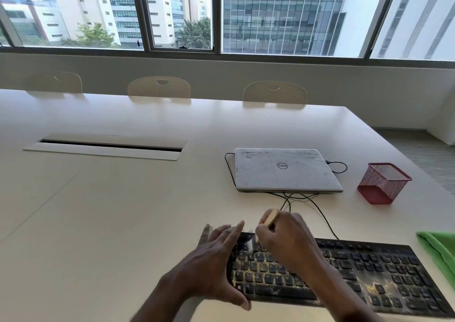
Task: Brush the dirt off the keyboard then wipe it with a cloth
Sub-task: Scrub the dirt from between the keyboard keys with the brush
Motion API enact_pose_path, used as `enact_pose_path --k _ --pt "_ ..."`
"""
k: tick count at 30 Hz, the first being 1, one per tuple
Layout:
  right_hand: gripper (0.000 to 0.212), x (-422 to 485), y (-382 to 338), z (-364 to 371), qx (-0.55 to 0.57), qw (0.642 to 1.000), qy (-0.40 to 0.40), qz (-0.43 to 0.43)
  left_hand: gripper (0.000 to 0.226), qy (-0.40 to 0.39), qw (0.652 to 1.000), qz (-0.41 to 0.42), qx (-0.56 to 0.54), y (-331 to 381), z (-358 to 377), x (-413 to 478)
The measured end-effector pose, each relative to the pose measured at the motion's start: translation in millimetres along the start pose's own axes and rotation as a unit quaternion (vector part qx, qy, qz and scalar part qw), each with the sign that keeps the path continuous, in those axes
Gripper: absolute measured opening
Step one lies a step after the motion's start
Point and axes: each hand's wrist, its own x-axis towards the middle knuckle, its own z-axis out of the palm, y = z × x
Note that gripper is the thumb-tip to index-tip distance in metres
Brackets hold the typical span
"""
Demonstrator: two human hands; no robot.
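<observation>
White table [123, 210]: flat left hand [216, 255] braces keyboard [369, 272], right hand [288, 240] grips brush [270, 217]; hard strokes may flick dirt onto far laptop [283, 169].

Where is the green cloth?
In the head view, the cloth lies at the far right, beside the right end of the keyboard, nearer than the red basket.

Partly hidden, partly cut off
Cloth [439, 249] runs off the right edge; brush [271, 217] bristles blur; right hand [288, 244] covers keyboard [369, 272] keys.
</observation>
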Motion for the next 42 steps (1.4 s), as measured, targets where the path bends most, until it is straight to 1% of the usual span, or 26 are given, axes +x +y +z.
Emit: enact_pose_path --k 3,7,9,12,16,18,21,24,27,31,32,36,37,40,42 --pt "0.015 0 -2 -1 0.03 0.999 0.035 -0.008 0.151 -0.003 1.0 -0.004 0.0 1 0 0" --pt "0.019 -1 0 3 -0.005 1.0 -0.018 -0.023 0.151 -0.007 1.0 -0.007 0.0 4 -3 -1" --pt "0.018 0 1 2 -0.008 1.0 -0.015 -0.02 0.15 -0.009 1.0 -0.01 -0.002 4 -3 -1" --pt "0.016 1 -2 0 0.019 0.999 0.014 -0.031 0.151 -0.008 1.0 -0.01 -0.001 4 -4 -2" --pt "0.014 1 -1 3 -0.026 0.999 -0.032 -0.032 0.151 -0.01 1.0 -0.015 -0.001 6 -5 -2" --pt "0.016 1 2 -1 -0.045 0.999 -0.02 -0.019 0.151 -0.013 1.0 -0.016 -0.003 5 -5 -2" --pt "0.017 3 4 -8 -0.023 0.999 0.019 -0.013 0.151 -0.014 1.0 -0.018 -0.002 5 -5 -2" --pt "0.02 2 5 -7 -0.052 0.998 0.002 -0.022 0.151 -0.017 1.0 -0.017 0.003 8 -6 -2" --pt "0.018 -2 6 -6 -0.065 0.998 -0.017 -0.019 0.151 -0.02 1.0 -0.016 0.008 9 -7 -1" --pt "0.017 1 5 -8 -0.041 0.999 0.021 -0.025 0.152 -0.013 1.0 -0.01 0.019 8 -6 0" --pt "0.017 0 4 -8 -0.039 0.999 0.02 -0.028 0.152 -0.012 1.0 -0.008 0.022 8 -5 1" --pt "0.019 -2 5 -5 -0.057 0.998 -0.021 -0.027 0.152 -0.012 1.0 0.001 0.026 9 -3 3" --pt "0.019 -2 5 -6 -0.057 0.998 -0.018 -0.026 0.151 -0.012 1.0 0.003 0.026 9 -2 4" --pt "0.016 -1 7 -11 -0.049 0.998 0.026 -0.026 0.151 -0.012 0.999 0.004 0.029 9 -1 5" --pt "0.016 -2 9 -12 -0.062 0.998 0.021 -0.027 0.151 -0.013 0.999 0.007 0.03 11 -1 6"
